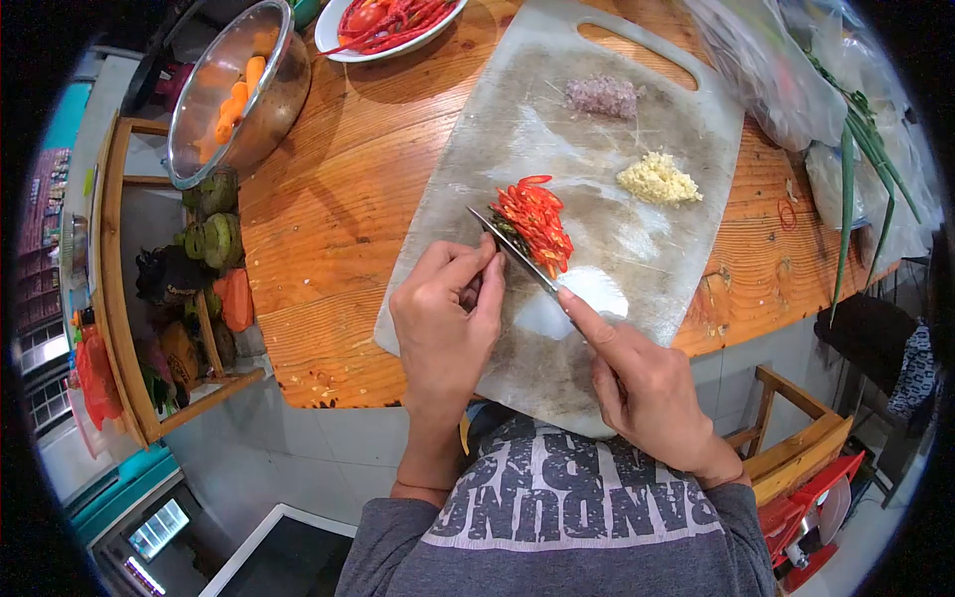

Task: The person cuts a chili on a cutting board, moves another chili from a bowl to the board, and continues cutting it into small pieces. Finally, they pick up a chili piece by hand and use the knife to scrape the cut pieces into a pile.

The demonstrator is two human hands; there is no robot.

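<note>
A knife [527, 254] lies in my right hand [647, 388], its index finger stretched along the top of the blade. The blade slants up to the left, along the near left side of a pile of sliced red chili [537, 221]. My left hand [448, 303] is closed, its fingertips pinched beside the blade; what they hold, if anything, is hidden. Both hands are over a worn white cutting board [557, 373]. Farther up the board are minced garlic [659, 181] and a small heap of chopped shallot [603, 97].
On the wooden table [338, 229] stand a metal bowl [267, 119] with carrots and a white plate [343, 45] of red chilies. Plastic bags [776, 70] and green onions [865, 149] lie at the right. A wooden crate [129, 269] of vegetables is at the left.
</note>
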